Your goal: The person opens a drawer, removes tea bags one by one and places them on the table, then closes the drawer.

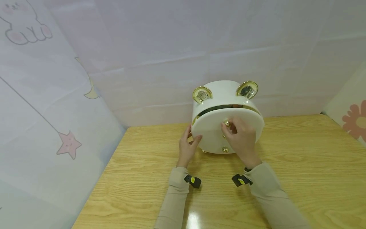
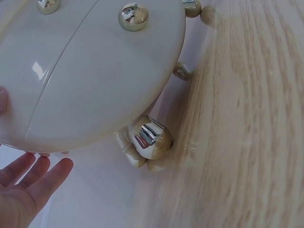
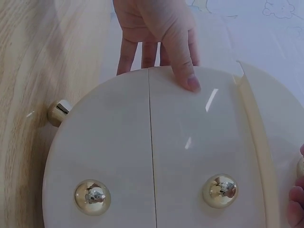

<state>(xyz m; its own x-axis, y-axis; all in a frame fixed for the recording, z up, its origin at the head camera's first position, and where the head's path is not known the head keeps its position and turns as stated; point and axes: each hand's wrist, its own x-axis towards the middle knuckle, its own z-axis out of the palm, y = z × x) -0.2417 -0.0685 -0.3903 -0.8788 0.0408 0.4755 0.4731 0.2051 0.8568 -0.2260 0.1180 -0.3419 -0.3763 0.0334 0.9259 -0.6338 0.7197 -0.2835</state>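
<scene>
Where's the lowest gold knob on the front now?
In the head view, the lowest gold knob sits near the bottom edge of the white box, below the top gold knob that the right hand pinches and right of the left hand.

Head view: above the desk [image 1: 137, 178], facing forward and down; farthest, spanning the white case [image 1: 210, 130].
Left wrist: close-up, rolled, desk at right.
Right wrist: close-up, rolled oppositely, desk at left.
Wrist overlap: seam [image 3: 152, 142], lower gold knobs [image 3: 220, 191].
</scene>
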